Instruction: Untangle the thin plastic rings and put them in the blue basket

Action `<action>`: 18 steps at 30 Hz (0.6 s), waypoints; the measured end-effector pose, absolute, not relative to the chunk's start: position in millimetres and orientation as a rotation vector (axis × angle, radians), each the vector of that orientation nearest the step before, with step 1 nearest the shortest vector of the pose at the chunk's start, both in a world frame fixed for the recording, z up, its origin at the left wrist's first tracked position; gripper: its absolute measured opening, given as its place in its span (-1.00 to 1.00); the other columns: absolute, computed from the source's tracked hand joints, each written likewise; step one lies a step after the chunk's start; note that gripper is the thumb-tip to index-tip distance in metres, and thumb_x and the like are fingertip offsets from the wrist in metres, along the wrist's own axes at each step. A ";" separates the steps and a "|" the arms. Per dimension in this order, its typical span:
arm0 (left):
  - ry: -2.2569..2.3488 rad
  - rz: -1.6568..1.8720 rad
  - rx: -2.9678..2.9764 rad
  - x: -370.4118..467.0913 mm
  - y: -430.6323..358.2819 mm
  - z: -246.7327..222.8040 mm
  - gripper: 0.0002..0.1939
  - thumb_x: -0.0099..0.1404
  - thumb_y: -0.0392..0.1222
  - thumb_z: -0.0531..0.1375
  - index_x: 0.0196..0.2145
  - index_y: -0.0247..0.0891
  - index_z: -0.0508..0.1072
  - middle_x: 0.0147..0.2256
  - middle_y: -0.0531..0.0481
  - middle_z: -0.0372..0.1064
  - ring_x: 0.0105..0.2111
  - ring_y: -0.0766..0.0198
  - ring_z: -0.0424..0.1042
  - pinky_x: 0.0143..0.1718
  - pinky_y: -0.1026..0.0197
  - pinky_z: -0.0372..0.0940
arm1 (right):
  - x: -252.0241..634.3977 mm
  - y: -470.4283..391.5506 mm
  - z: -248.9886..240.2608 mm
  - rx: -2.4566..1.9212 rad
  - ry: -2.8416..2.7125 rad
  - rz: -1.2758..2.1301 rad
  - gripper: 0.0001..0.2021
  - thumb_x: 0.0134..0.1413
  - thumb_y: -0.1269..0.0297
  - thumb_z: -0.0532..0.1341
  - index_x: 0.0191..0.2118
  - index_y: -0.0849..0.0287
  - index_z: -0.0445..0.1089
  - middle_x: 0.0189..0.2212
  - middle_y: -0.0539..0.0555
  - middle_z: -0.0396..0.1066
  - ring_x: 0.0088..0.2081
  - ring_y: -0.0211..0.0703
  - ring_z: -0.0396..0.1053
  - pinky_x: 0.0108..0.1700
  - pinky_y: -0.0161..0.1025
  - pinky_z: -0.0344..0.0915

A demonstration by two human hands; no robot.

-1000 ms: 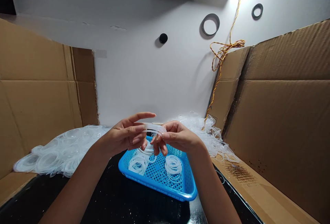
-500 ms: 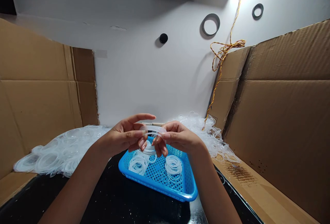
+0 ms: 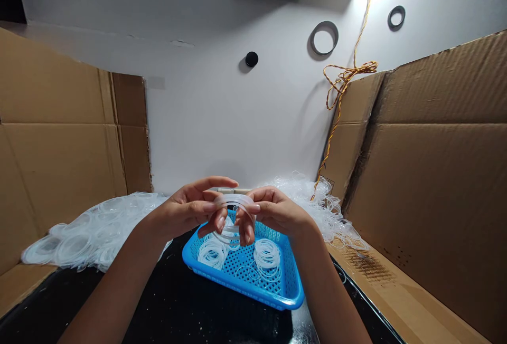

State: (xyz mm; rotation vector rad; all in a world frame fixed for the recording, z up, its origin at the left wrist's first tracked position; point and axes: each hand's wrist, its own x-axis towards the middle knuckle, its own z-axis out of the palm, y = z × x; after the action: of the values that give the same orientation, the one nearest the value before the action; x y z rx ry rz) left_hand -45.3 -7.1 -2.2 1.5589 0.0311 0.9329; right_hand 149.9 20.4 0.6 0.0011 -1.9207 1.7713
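Between my two hands is a translucent white ring [image 3: 234,199], pinched at both sides above the basket. Thumb and fingers of my left hand [image 3: 194,207] grip its left part, with the index finger stretched out over the top. My right hand [image 3: 269,208] pinches the right part, its lower fingers curled down inside the loop. Whether it is one ring or a few stacked together I cannot tell. Below sits a blue plastic basket [image 3: 247,292] with thin translucent rings in it: one bunch [image 3: 213,253] at the left and another bunch [image 3: 266,255] at the right.
A heap of larger clear rings [image 3: 87,233] lies at the left, and tangled thin rings [image 3: 317,209] lie at the back right. Cardboard walls [image 3: 63,138] [image 3: 443,175] stand on both sides. A twisted yellow cord [image 3: 336,106] hangs along the wall. The tabletop [image 3: 190,312] is black.
The held ring has tilted a little, so more of its loop shows below my fingers. Both hands stay in nearly the same place; the basket has not moved.
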 end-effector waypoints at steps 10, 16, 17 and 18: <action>0.058 0.922 1.584 -46.5 -8.2 -1.5 -0.68 0.22 -0.29 0.17 -0.05 -0.13 0.44 -0.52 0.01 0.44 -0.53 0.39 0.40 -0.63 0.49 0.25 | 148.5 18.1 0.9 -0.068 -1.894 1.772 -0.77 -0.03 0.19 0.29 -0.42 0.29 0.39 -0.62 0.01 0.47 -0.53 -0.28 0.46 -0.45 -0.36 0.35; 0.070 0.930 1.602 -48.8 -7.6 -3.0 -0.67 0.23 -0.31 0.17 -0.04 -0.11 0.43 -0.48 0.01 0.47 -0.53 0.40 0.41 -0.62 0.49 0.26 | 148.4 19.2 -0.2 0.028 -1.861 1.798 -0.77 -0.01 0.18 0.28 -0.40 0.29 0.42 -0.63 0.00 0.46 -0.53 -0.28 0.46 -0.42 -0.33 0.38; 0.071 0.922 1.608 -49.2 -8.0 -3.0 -0.67 0.24 -0.31 0.16 -0.04 -0.11 0.42 -0.46 0.00 0.49 -0.54 0.42 0.40 -0.61 0.49 0.27 | 148.4 19.7 -0.7 0.041 -1.860 1.797 -0.79 0.00 0.21 0.28 -0.40 0.30 0.41 -0.63 0.00 0.46 -0.52 -0.28 0.46 -0.41 -0.33 0.39; 0.074 0.912 1.614 -49.5 -8.5 -2.8 -0.67 0.25 -0.31 0.16 -0.03 -0.11 0.41 -0.44 -0.01 0.50 -0.55 0.43 0.40 -0.60 0.49 0.27 | 148.6 20.2 -1.2 0.047 -1.863 1.797 -0.81 0.01 0.24 0.28 -0.41 0.30 0.41 -0.62 0.00 0.46 -0.52 -0.28 0.46 -0.40 -0.33 0.39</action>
State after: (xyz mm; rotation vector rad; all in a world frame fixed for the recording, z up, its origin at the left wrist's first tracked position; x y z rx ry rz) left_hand -49.5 -8.5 -2.8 1.6141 0.0742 0.9120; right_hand 148.6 20.2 -1.2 0.0470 -1.8633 1.7971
